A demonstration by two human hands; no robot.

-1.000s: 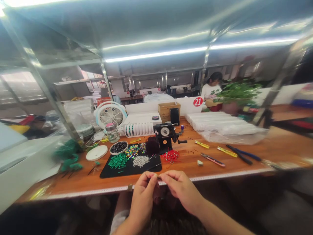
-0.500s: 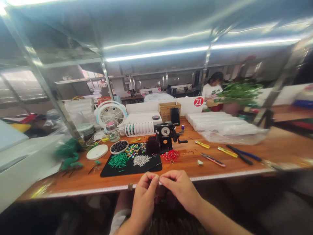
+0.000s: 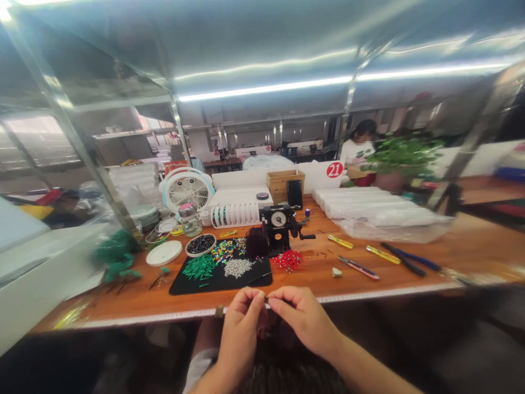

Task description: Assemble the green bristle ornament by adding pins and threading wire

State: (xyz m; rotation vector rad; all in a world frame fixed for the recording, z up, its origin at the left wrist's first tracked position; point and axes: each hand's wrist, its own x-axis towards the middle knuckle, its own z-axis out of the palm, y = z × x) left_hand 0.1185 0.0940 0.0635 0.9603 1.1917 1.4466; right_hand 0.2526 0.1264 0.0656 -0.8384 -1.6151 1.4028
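Note:
Both hands meet just in front of the table edge, fingertips almost touching. My left hand (image 3: pixel 241 323) is closed in a pinch of thumb and forefinger. My right hand (image 3: pixel 301 314) pinches close beside it. A small dark bit shows between the fingertips, too tiny to name. Beyond them lies a black mat (image 3: pixel 184 287) bearing green tube-like pieces (image 3: pixel 199 266), silvery beads (image 3: pixel 239 267) and mixed coloured beads (image 3: pixel 222 251). A heap of red pieces (image 3: pixel 288 260) lies at the mat's right, before a black hand-cranked device with a dial (image 3: pixel 279 220).
On the right lie scissors-like snips (image 3: pixel 359 268), pliers (image 3: pixel 410 260) and yellow-handled tools (image 3: pixel 383 254). Wrapped white rolls (image 3: pixel 373 208) sit behind. To the left are a dish of dark beads (image 3: pixel 200 244), a white lid (image 3: pixel 164 253) and a fan (image 3: pixel 188 191). A person (image 3: pixel 359 148) sits far back.
The fingertips have shifted slightly, and a small dark bit now shows between them. Otherwise the hands keep the same pinched pose; the view has moved a little.

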